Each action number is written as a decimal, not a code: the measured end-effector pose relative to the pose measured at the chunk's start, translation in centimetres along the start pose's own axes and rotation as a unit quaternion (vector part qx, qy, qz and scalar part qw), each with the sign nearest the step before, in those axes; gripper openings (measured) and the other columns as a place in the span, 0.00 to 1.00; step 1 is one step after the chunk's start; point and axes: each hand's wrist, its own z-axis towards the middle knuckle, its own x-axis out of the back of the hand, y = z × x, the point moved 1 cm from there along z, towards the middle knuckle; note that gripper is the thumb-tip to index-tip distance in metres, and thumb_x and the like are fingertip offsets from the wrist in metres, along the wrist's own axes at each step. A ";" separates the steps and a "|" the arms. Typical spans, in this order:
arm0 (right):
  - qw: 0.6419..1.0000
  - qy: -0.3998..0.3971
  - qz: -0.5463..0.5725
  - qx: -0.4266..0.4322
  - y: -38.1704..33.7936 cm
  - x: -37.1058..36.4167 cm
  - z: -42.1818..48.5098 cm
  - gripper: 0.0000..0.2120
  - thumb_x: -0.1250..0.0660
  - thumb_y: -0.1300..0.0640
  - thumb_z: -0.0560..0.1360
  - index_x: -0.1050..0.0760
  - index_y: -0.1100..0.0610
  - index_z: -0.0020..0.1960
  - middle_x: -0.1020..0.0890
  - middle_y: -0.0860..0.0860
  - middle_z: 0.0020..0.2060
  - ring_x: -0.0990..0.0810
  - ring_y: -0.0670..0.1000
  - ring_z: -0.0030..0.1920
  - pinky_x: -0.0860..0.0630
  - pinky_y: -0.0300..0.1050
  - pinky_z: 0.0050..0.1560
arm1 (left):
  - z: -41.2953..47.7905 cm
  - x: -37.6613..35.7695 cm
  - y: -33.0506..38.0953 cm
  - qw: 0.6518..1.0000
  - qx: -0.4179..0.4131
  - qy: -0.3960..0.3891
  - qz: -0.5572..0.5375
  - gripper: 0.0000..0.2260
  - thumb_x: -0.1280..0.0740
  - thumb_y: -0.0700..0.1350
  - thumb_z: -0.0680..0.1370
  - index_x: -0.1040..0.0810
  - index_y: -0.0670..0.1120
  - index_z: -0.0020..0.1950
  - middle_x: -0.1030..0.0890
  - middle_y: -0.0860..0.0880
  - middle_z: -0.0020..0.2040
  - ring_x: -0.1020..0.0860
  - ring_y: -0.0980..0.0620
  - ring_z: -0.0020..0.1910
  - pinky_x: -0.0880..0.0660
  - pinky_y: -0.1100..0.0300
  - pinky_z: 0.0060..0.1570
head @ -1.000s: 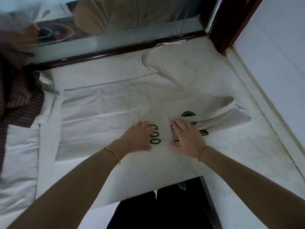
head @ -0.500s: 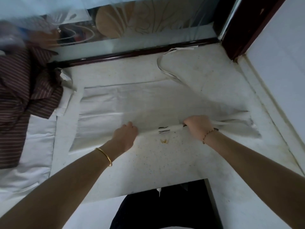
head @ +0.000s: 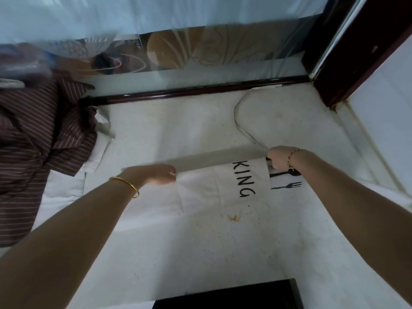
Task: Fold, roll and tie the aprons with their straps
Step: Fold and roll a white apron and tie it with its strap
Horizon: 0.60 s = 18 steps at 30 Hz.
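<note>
A cream apron (head: 207, 188) with black lettering and a fork print lies across the pale floor (head: 200, 253). Its near edge is lifted and folded away from me, so the printed side faces up. My left hand (head: 159, 175) grips that lifted edge at the left, fingers closed on the cloth. My right hand (head: 278, 158) grips the same edge at the right, by the print. A thin apron strap (head: 239, 121) loops over the floor beyond my right hand toward the dark sill.
A brown striped cloth (head: 38, 139) is heaped at the left over white folded fabric (head: 60, 195). A dark wooden sill (head: 200, 91) and glass panel run along the back. A dark door frame (head: 347, 45) and white wall close the right side. Dark clothing (head: 227, 295) shows at the bottom.
Both hands went from pressing flat on the apron to gripping its near edge and carrying it away from me, folding the cloth over and showing the black print.
</note>
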 end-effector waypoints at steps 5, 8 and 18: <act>0.995 0.089 0.048 -0.023 0.0 1.4 4.0 0.07 0.43 0.66 0.75 0.32 0.57 0.41 0.28 0.51 0.37 0.26 0.54 0.42 0.32 0.42 0.42 | 3.1 0.2 -2.2 0.998 0.005 0.057 0.000 0.16 0.46 0.49 0.82 0.31 0.43 0.66 0.30 0.42 0.62 0.25 0.43 0.55 0.29 0.55 0.51; 0.991 0.115 0.057 -0.026 0.0 1.8 5.8 0.06 0.42 0.64 0.74 0.28 0.56 0.43 0.23 0.53 0.40 0.25 0.54 0.41 0.32 0.41 0.39 | 4.2 0.5 -2.7 0.996 -0.002 0.087 -0.002 0.14 0.47 0.48 0.83 0.31 0.40 0.61 0.29 0.42 0.57 0.24 0.43 0.51 0.29 0.54 0.47; 0.983 0.176 -0.002 -0.059 -0.2 0.4 8.8 0.09 0.40 0.58 0.78 0.30 0.60 0.56 0.30 0.53 0.42 0.29 0.53 0.37 0.37 0.40 0.30 | 5.0 -1.0 -4.3 0.968 -0.039 0.240 0.063 0.14 0.45 0.50 0.81 0.30 0.42 0.59 0.27 0.45 0.54 0.26 0.46 0.51 0.29 0.57 0.43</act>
